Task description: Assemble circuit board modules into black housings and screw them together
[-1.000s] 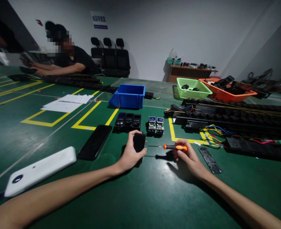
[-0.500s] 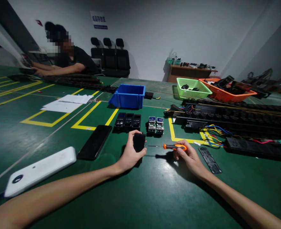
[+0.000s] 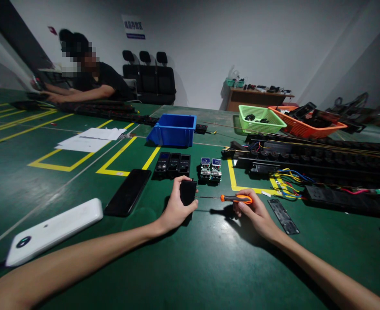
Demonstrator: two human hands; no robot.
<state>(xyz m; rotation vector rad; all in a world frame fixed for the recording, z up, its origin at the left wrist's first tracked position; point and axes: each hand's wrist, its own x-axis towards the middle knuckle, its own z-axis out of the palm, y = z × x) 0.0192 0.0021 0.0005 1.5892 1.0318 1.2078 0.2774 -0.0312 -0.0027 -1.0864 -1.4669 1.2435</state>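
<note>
My left hand [image 3: 176, 207] is closed around a small black plastic case [image 3: 188, 192], held on its side above the table. In my right hand [image 3: 253, 211] is a screwdriver [image 3: 237, 199] with an orange and black handle, lying level. Its thin shaft points left, and the tip reaches the right side of the case; whether it sits in a screw is too small to tell. Behind the case, three black housings [image 3: 173, 164] stand in a row beside two small circuit board assemblies [image 3: 211, 170]. A flat black cover plate [image 3: 283, 216] lies to the right of my right hand.
A black phone [image 3: 128, 192] and a white elongated device [image 3: 54, 232] lie on the left. Farther back are a blue bin [image 3: 177, 133], white papers [image 3: 88, 141], a green basket [image 3: 263, 125] and an orange basket [image 3: 322, 129]. Long black rails with wires [image 3: 306, 159] fill the right. A co-worker [image 3: 96, 82] sits far left.
Both hands, the case and the screwdriver hold almost the same positions. The co-worker's head has shifted very slightly left.
</note>
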